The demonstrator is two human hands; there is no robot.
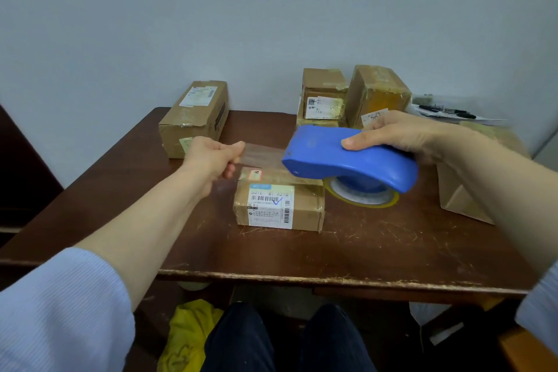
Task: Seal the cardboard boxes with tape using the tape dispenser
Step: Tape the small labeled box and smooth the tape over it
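Note:
A small cardboard box (279,205) with a white barcode label lies in the middle of the brown table (362,254). Above its far right side my right hand (401,134) grips a blue tape dispenser (350,158) that carries a roll of clear tape (362,196). A strip of clear tape (262,154) stretches from the dispenser's front to my left hand (214,157), which pinches its free end just left of and above the box.
A long cardboard box (193,118) stands at the back left. Two taped boxes (353,96) are at the back right by the wall, with another box (462,196) under my right forearm. Papers and pens (447,112) lie far right. The table's worn front edge is near my knees.

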